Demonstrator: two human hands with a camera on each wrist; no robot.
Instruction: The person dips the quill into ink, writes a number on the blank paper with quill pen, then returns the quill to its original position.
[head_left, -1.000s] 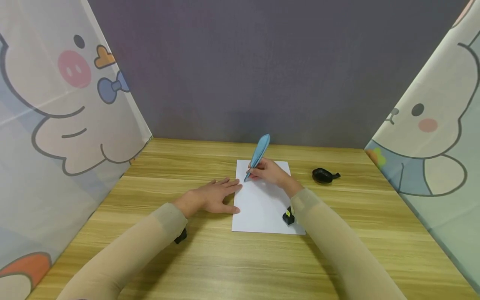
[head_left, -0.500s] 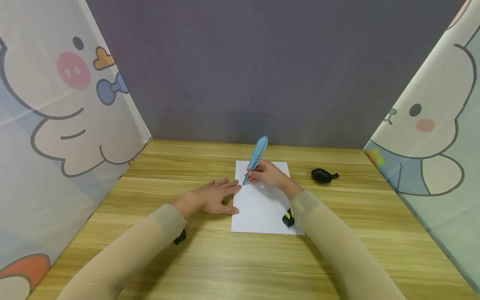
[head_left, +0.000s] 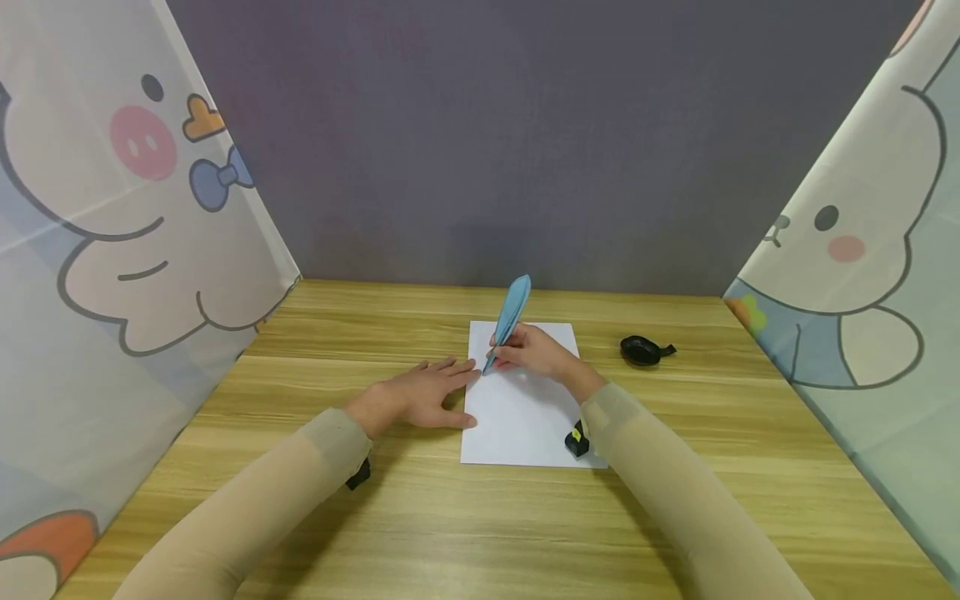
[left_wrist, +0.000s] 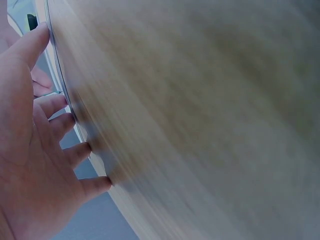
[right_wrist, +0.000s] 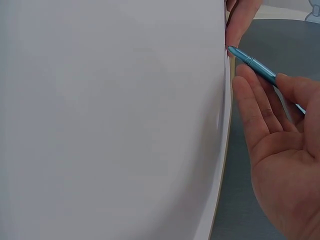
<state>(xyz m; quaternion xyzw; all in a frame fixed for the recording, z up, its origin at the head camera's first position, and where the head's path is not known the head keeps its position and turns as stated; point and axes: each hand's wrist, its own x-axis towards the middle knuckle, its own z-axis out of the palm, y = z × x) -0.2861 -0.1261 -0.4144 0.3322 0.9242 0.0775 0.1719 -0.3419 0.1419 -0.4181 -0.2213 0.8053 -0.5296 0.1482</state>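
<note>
A blue feather-shaped pen (head_left: 512, 311) slants over the sheet of white paper (head_left: 517, 437), near its left edge. My right hand (head_left: 534, 352) pinches the pen low down, thumb against fingers, and the pen's tip meets the paper. In the right wrist view the pen's shiny blue barrel (right_wrist: 257, 66) comes out between thumb and fingers. At the paper's left side, my left hand (head_left: 429, 395) lies palm down, fingers spread, its fingertips and thumb tip on the sheet's edge. I cannot make out any marks on the paper.
A black oval object with a short tail (head_left: 641, 351) lies on the wooden table (head_left: 420, 533), right of the paper. A dark grey panel (head_left: 487, 150) stands behind the table. Cartoon-printed cloths (head_left: 180, 275) flank both sides. A small black device (head_left: 577, 442) shows under my right sleeve.
The pen and my right hand have shifted slightly toward me along the paper's left part. My left hand has stayed put on the edge. The whole head view has drifted a little.
</note>
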